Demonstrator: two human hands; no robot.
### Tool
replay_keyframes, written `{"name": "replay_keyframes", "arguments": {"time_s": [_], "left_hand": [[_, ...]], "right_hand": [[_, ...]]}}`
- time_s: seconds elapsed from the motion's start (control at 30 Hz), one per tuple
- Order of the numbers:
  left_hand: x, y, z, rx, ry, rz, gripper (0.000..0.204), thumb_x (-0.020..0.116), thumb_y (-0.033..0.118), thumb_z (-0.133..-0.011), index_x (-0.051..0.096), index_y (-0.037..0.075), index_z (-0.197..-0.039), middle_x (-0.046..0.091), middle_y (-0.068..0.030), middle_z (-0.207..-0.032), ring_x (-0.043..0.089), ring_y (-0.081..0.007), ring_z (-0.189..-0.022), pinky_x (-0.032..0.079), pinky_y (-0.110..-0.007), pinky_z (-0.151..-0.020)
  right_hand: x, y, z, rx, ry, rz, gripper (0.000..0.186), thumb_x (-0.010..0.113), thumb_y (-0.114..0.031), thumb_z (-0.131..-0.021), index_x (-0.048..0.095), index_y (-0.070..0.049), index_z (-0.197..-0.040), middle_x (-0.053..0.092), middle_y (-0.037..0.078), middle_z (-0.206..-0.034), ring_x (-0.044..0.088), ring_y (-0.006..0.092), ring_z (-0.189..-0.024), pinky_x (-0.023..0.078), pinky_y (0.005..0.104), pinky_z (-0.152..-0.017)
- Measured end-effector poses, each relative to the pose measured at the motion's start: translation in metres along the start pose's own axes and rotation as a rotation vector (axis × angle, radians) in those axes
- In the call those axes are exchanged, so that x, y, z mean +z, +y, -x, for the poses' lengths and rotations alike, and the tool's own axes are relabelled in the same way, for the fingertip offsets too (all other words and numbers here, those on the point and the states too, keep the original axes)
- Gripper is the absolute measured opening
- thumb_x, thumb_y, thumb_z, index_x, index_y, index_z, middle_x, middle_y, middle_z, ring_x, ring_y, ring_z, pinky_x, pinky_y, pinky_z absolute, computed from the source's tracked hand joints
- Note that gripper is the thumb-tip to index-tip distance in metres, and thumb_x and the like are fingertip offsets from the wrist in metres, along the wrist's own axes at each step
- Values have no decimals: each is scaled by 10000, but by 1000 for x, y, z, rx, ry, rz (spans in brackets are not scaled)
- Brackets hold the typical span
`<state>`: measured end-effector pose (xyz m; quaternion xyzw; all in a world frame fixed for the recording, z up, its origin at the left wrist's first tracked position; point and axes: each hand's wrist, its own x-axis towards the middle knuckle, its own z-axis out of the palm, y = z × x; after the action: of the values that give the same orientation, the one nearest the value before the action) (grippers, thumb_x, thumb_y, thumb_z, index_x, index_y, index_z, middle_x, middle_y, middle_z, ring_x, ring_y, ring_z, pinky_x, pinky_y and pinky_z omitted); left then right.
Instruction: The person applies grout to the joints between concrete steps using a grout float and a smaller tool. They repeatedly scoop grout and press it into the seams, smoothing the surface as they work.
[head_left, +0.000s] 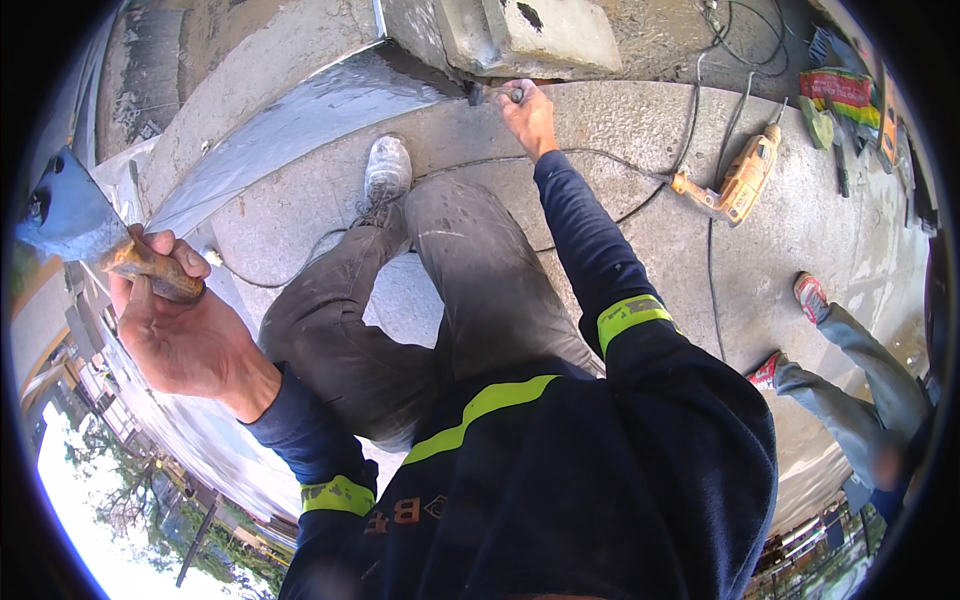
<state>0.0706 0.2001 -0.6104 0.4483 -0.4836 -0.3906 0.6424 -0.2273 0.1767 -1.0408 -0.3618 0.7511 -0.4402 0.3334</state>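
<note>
My left hand [190, 320], palm up at the left, grips the worn wooden handle [155, 270] of a trowel-like tool with a broad blue-grey blade [70, 205]. My right hand [530, 120] reaches forward, closed on the handle [516, 96] of a small tool whose dark end [478, 97] is at the gap beneath a concrete block [540, 35]; the exact shape of that end is unclear. Left of the block runs a concrete ledge [240, 90] with a smooth grey face [310, 115]. My dusty shoe [388, 170] rests on the concrete below it.
An orange power drill [745, 175] lies on the concrete floor [780, 250] to the right, among black cables [710, 290]. A red-and-yellow bag [840, 95] and several hand tools lie at the upper right. A co-worker's legs [840, 400] in red shoes are at the right.
</note>
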Motion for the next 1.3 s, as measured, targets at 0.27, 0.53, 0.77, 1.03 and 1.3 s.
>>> {"name": "replay_keyframes", "arguments": {"time_s": [0.27, 0.53, 0.77, 1.03, 1.3], "left_hand": [[3, 0, 0, 12, -9, -49, 505, 596, 215, -973, 598, -119, -1351, 707, -232, -1219, 704, -271, -1044, 511, -354, -797], [9, 0, 1, 11, -5, -66, 504, 592, 226, -969, 609, -120, -1336, 728, -226, -1135, 686, -262, -985, 499, -348, -783], [14, 2, 2, 1, -1, -95, 523, 593, 245, -955, 614, -124, -1325, 736, -221, -1057, 630, -241, -870, 470, -339, -747], [18, 1, 2, 9, 8, -116, 523, 577, 255, -957, 618, -123, -1316, 736, -219, -1033, 612, -238, -847, 459, -336, -741], [19, 1, 1, -1, 17, -132, 528, 576, 262, -960, 613, -127, -1315, 737, -226, -1029, 604, -230, -844, 453, -333, -742]], "right_hand": [[0, 4, -3, 69, -47, -94, 385, 791, -280, -903, 743, -30, -1192, 777, 167, -899, 759, 267, -853, 587, 381, -817], [-10, -8, -2, 50, -63, -46, 394, 793, -249, -930, 721, 9, -1219, 758, 58, -810, 688, 127, -718, 556, 298, -702], [-11, -13, -2, 60, -70, -110, 389, 789, -241, -936, 721, 14, -1222, 754, 48, -796, 677, 110, -706, 551, 287, -683], [-12, -17, 0, 35, -57, -121, 392, 787, -236, -935, 721, 17, -1226, 756, 35, -810, 671, 94, -710, 542, 278, -678], [-21, -30, 3, 53, -70, -67, 424, 783, -266, -930, 722, 21, -1236, 760, 41, -804, 672, 100, -699, 545, 282, -678]]}}
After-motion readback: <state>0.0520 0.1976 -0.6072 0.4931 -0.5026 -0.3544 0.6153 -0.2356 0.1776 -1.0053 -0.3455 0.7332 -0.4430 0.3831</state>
